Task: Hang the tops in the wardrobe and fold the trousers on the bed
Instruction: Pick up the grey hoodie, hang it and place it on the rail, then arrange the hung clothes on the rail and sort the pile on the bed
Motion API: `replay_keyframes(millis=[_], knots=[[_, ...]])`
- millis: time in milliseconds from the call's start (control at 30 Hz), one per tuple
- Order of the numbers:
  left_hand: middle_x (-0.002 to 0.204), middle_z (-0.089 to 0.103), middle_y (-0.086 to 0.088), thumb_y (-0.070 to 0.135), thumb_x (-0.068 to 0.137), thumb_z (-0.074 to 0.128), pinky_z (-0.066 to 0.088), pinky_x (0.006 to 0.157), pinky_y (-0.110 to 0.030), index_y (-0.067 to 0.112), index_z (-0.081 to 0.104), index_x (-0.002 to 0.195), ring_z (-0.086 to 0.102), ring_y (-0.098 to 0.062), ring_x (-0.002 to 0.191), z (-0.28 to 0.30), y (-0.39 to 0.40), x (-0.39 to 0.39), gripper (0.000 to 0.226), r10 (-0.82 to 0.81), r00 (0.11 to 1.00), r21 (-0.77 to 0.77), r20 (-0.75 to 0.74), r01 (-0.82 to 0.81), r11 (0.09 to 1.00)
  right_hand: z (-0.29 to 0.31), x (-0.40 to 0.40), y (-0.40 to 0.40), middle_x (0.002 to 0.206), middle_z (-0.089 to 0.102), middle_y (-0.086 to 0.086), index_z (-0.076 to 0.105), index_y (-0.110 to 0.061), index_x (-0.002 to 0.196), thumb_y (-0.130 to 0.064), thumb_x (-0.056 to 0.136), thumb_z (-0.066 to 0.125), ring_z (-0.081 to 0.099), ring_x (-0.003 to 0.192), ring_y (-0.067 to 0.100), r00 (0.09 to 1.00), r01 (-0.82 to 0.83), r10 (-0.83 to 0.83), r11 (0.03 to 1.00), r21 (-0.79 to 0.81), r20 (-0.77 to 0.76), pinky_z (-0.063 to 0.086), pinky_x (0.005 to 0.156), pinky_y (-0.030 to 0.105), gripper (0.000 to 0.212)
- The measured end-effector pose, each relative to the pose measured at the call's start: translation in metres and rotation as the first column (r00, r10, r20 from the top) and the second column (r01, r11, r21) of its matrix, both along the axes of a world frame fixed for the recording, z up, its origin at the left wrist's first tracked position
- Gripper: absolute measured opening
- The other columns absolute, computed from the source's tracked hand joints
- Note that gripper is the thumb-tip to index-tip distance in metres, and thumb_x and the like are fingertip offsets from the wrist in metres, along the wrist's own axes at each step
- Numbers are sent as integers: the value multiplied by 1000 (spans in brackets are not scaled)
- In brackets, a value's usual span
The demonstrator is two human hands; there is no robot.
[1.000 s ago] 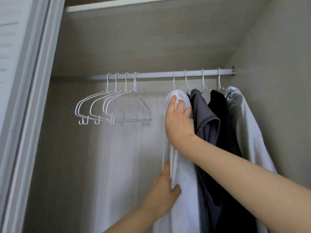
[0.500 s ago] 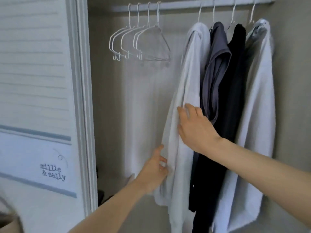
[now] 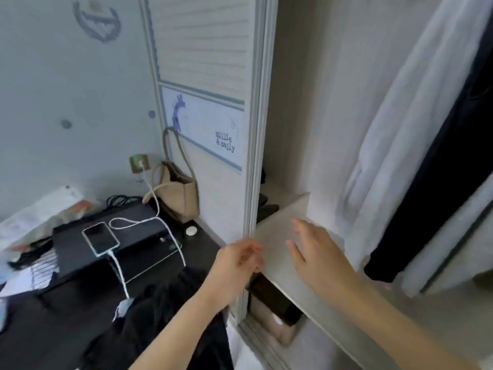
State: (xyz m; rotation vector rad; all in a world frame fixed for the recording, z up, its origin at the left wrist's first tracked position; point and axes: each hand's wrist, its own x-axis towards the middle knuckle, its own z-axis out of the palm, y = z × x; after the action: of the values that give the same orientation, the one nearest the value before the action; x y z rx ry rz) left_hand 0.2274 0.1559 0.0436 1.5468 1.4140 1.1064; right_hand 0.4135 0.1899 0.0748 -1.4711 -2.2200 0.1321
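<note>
A white top (image 3: 400, 124) hangs at the right inside the open wardrobe, with a black top (image 3: 437, 182) just right of it and more white cloth (image 3: 453, 260) beyond. Their hangers and the rail are out of frame. My right hand (image 3: 317, 252) hovers with straight fingers over the wardrobe shelf (image 3: 277, 236), holding nothing. My left hand (image 3: 237, 263) is in front of the door frame, fingers loosely curled and empty. Dark clothing (image 3: 165, 316) lies in a heap at the lower left.
The sliding wardrobe door (image 3: 208, 102) stands left of the opening. A dark table (image 3: 53, 329) holds a black box (image 3: 106, 236) with a phone (image 3: 100, 238) on a white cable, papers and a beige bag (image 3: 178, 193). Dark items sit under the shelf.
Both hands let go of the white top and dropped to shelf height. The view swung down and left, so the rail and hangers left the frame.
</note>
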Motion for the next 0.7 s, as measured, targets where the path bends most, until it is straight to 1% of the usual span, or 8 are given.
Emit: replay_keyframes(millis=[100,167,233,367,500,567,633,700], knots=[[79,72,14,13,97,50,48,66,-13,34,64,99,66,-3,71,-35,-77,-1,25,225,972,9,-69,-225,974,-30,-16,-42,127,55,-1,39,-16,141,-34,98,43,48,119,17,984,-177,176,984,-36,-39,39,92,23,47],[82,70,20,17,98,49,50,68,-14,36,63,103,66,-4,75,-60,-134,1,24,376,922,-22,-94,-380,925,-46,-27,-76,124,57,-1,41,-16,139,-33,99,44,50,117,18,947,-319,314,944,-85,-61,41,92,25,44],[81,70,21,20,98,49,52,69,-19,37,63,105,66,-4,74,-83,-197,1,22,528,843,-89,-103,-536,840,-62,-41,-118,119,58,0,43,-14,138,-31,98,45,52,114,18,896,-444,436,885,-141,-83,43,92,27,43],[76,70,19,17,95,50,53,64,-29,43,61,99,64,-8,66,-116,-317,8,29,740,661,-200,-127,-748,633,-93,-74,-201,118,61,-3,43,-15,137,-31,99,45,50,115,16,782,-619,607,730,-289,-139,41,92,26,42],[73,70,10,5,90,55,52,66,-33,36,65,97,62,-11,64,-148,-430,21,33,893,434,-275,-116,-878,391,-127,-115,-292,110,64,-1,45,-11,136,-30,99,44,55,110,21,614,-747,769,494,-445,-177,43,92,34,42],[71,71,6,2,90,54,53,65,-28,33,65,93,62,-9,62,-160,-474,29,33,943,316,-296,-108,-915,273,-141,-127,-332,105,63,-3,45,-12,136,-30,99,43,57,104,21,540,-771,820,390,-503,-191,44,84,30,41],[70,71,7,2,91,53,46,59,-12,31,64,90,61,-4,59,-171,-527,40,32,979,176,-334,-99,-933,134,-156,-139,-379,108,63,-5,45,-14,135,-31,99,43,56,106,18,457,-782,869,291,-551,-190,43,85,28,40],[70,72,7,1,92,51,44,57,-11,30,64,89,60,-2,56,-185,-579,51,31,994,45,-378,-96,-926,5,-170,-151,-428,111,63,-5,44,-17,135,-31,98,43,55,106,16,365,-779,915,197,-596,-174,40,83,25,39]])
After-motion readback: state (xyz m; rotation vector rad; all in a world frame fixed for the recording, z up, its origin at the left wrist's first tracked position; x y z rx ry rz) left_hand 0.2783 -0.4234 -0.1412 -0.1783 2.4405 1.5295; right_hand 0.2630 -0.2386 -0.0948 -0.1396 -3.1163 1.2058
